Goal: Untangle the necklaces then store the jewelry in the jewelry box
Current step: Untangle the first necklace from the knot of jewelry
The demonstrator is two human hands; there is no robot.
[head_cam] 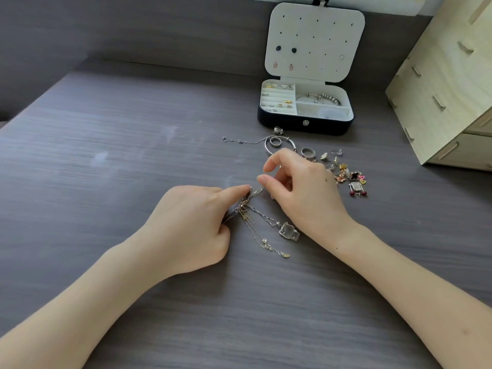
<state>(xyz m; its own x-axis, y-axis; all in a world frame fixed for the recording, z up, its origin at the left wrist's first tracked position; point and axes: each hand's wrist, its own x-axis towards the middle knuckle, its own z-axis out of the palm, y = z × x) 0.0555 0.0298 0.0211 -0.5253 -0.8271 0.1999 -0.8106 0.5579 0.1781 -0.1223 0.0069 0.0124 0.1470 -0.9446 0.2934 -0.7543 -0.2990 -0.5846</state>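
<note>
Observed: left hand [191, 222] and right hand [306, 187], the latter nearer the jewelry box [282, 124]. Both forearms bare, nails short. Small dark mole on right hand's back.

Grey counter [133, 155] carries: open box [303, 125] at back, drawer unit [447, 89] right, bangle [292, 143], rings [308, 152], charms [354, 179], tangled necklaces [255, 217] mid.

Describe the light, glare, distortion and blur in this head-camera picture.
Head view: soft, even light with only faint shadows; pale glare patches on the table; wide-angle distortion bows the table's far edge and tilts the drawers; the necklaces are fairly sharp, while small pieces in the box are too soft to identify.
</note>
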